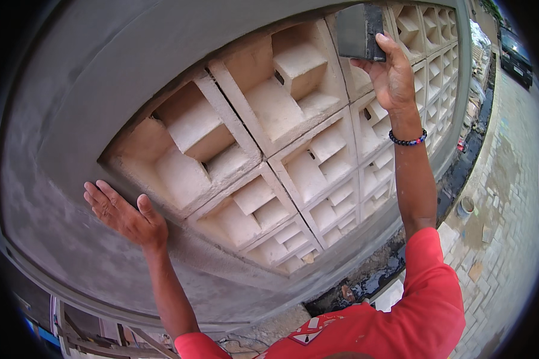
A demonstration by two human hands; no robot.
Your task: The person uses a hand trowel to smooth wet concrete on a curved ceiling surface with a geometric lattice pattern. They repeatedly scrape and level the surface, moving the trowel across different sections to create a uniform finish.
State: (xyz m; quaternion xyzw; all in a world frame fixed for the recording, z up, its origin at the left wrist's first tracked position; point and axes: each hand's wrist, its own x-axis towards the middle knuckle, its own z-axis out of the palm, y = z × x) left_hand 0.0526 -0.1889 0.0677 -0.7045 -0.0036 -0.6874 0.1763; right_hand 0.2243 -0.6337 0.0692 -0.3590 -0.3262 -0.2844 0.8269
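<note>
My left hand (127,213) is open, fingers stretched out, against the smooth grey plastered wall (66,161). It lies beside the left corner of a panel of pale concrete breeze blocks (269,161). Raised at the upper right, my right hand (390,75) grips a dark grey, flat-faced rectangular block (358,33), perhaps a sponge; its exact kind is unclear. Thumb and fingers clasp the block's lower right edge. It is in front of the upper row of breeze blocks and hides part of them. A beaded bracelet (408,139) circles my right wrist.
A narrow ditch with dark water (395,263) runs along the wall's foot. Beyond it, a paved road (485,287) holds a small bucket (465,206). A dark car (515,57) stands at the far right. Wooden framing (102,344) shows at the lower left.
</note>
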